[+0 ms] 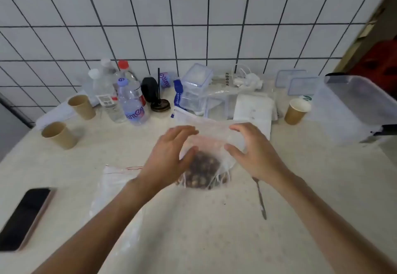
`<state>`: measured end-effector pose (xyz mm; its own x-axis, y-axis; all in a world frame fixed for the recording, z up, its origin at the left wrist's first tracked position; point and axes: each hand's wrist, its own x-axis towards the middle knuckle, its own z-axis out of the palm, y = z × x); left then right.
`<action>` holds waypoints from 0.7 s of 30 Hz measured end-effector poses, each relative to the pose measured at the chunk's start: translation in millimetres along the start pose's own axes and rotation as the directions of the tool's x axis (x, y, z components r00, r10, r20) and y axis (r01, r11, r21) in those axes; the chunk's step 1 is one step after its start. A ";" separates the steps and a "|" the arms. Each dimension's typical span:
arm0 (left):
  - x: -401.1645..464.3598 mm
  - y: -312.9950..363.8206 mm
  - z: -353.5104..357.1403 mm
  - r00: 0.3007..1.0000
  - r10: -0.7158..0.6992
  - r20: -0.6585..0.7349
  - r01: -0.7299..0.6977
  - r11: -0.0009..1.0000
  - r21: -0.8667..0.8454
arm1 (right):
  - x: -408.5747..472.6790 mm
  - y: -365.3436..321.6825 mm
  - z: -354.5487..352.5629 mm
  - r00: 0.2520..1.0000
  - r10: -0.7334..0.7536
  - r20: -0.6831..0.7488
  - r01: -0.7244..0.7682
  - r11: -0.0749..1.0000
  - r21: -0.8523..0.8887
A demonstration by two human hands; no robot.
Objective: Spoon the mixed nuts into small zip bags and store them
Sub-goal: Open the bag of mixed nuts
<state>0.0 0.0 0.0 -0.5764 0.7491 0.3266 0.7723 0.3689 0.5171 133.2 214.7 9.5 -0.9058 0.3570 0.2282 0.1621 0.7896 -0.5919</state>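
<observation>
**Q:** What does the figure show at centre?

**A:** A small clear plastic zip bag [206,157] lying on the pale speckled bench [193,220], its lower half filled with brown mixed nuts [203,171]. The left hand [169,155] and right hand [255,151] flank its upper part; the thumbs touch the plastic just below the mouth. The fingers of both hands are spread and relaxed over the top edge, not clamped. Whether they press the film cannot be told through the blur.

**Q:** How far along is the task?

**A:** Judged from the layout, filling of this bag looks finished: the slim metal spoon [260,198] lies released on the bench, below the right fingers. Sealing and storing appear to remain. A second clear zip bag with a red seal line [117,179] lies flat outside the left fingers, seemingly unfilled.

**Q:** And storage?

**A:** A large translucent plastic box [352,110] stands well beyond the right fingers; its contents are unclear.
</observation>
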 end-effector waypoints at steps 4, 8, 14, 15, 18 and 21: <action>51.7 -19.2 7.0 0.989 0.137 0.061 -0.150 0.913 0.379 | 37.5 8.8 11.4 0.993 -0.083 0.084 0.103 0.954 -0.281; 62.1 -42.8 17.8 0.983 0.089 0.160 -0.162 0.831 0.532 | 41.0 26.8 38.3 0.991 -0.103 0.090 0.132 0.894 -0.429; 14.3 -36.1 9.1 0.954 0.287 0.084 -0.282 0.768 0.575 | 9.2 28.5 45.3 0.941 -0.335 -0.047 0.297 0.886 -0.356; 0.5 -32.4 8.2 0.955 0.290 0.064 -0.274 0.774 0.571 | -2.3 24.4 44.2 0.937 -0.345 -0.059 0.309 0.893 -0.327; -43.0 -11.2 5.4 0.939 0.329 -0.098 -0.241 0.835 0.494 | -41.3 5.9 39.2 0.901 -0.420 -0.105 0.382 0.886 -0.263; -79.6 19.3 1.5 0.858 0.456 -0.238 -0.274 0.797 0.538 | -83.3 -17.0 33.1 0.864 -0.486 -0.129 0.443 0.857 -0.261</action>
<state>61.2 -51.7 -17.2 -0.2059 0.6795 0.7042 0.9173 0.3847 -0.1030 193.0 155.1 -25.0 -0.8113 -0.0112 0.5845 -0.1604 0.9657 -0.2042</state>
